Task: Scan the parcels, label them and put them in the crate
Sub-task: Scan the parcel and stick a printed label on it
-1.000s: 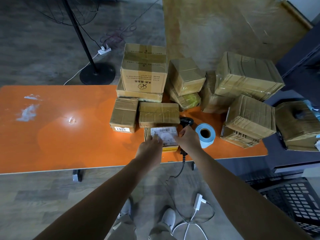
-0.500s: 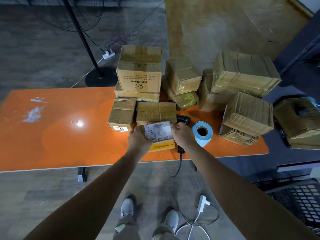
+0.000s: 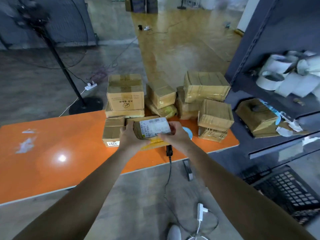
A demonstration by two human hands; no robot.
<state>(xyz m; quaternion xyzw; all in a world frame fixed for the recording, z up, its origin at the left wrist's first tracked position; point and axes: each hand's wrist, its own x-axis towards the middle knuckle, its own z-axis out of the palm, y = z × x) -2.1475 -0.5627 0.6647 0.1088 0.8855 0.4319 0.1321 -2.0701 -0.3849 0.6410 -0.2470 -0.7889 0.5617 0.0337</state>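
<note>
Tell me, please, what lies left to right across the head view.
black fan-stand base → small cardboard box with white number sticker → left hand → white-labelled brown parcel → right hand → tape-wrapped cardboard box at table's right end → black plastic lattice crate

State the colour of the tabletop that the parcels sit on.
The tabletop is bright orange; the head view shows it best.
</note>
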